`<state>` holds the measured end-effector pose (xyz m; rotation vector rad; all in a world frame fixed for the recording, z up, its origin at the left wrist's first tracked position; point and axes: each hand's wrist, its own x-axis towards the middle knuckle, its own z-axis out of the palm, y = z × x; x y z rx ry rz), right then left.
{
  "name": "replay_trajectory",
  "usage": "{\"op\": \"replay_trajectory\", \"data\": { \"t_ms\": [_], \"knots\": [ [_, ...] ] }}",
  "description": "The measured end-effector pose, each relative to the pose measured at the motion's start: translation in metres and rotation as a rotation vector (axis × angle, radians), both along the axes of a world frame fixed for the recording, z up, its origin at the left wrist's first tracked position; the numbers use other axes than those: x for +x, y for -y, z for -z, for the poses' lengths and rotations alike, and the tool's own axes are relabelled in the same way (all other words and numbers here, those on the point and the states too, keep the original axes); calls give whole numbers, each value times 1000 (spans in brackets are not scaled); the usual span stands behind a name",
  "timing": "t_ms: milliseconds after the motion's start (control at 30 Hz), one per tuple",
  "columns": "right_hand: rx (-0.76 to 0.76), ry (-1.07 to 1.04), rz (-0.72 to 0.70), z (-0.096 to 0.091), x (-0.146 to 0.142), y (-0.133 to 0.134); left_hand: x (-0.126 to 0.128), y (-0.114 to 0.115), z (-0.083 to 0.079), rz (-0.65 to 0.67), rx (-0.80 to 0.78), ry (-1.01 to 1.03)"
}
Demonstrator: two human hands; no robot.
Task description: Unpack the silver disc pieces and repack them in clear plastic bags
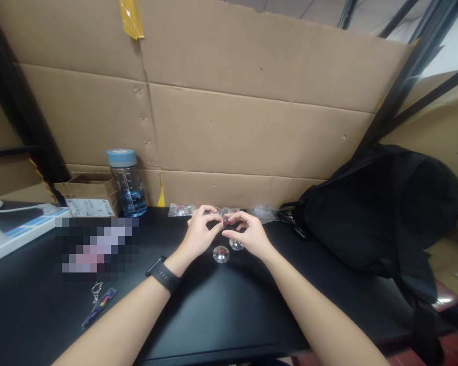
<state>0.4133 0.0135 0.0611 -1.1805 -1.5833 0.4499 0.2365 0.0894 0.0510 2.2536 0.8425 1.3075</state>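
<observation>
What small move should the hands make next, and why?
Perhaps lower the small red-marked piece beside the shiny round disc nearest the camera: the fingertips of the left hand and right hand meet at the piece, and that disc, also red-marked, lies close by on the black tabletop.

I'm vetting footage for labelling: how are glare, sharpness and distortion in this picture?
Head view: glints on the front shiny disc, faint sheen on the black tabletop; head view: the small piece between left hand and right hand too soft to read; head view: right-side black post slants, perhaps wide-lens stretch; head view: a pixelated patch at left.
</observation>
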Motion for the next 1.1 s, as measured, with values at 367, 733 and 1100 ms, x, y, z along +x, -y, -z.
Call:
{"op": "replay_trajectory", "data": {
  "t_ms": [367,733,1100],
  "knots": [
    [-9,70,-26,1,0,-3,-2,8,-8,-36,50,-60],
    [5,319,85,8,1,-5,-7,4,-3,61,51,-272],
    [-140,596,-53,1,-6,11,-22,-20,0,-131,78,-370]
  ]
}}
